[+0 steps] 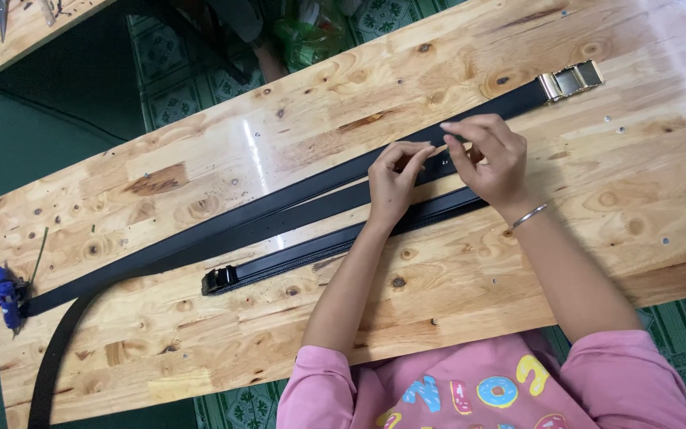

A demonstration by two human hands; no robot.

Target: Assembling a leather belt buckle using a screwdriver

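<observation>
Black leather belt (295,195) pinched by both hands near table centre. Left hand (393,184) fingertips closed on strap; right hand (492,159) just beside it at 3 o'clock, fingers pinching same strap, thin bangle (528,216) on wrist. Gold buckle (571,79) at 2 o'clock, belt's far end. Second black belt (311,253) at 7 o'clock, dark buckle (219,280) at its end. Wooden table (200,342) beneath. Blue tool (3,295) at 9 o'clock edge.

One view only, from the camera on my head, looking steeply down and close onto the wooden bench (200,167) before my chest
</observation>
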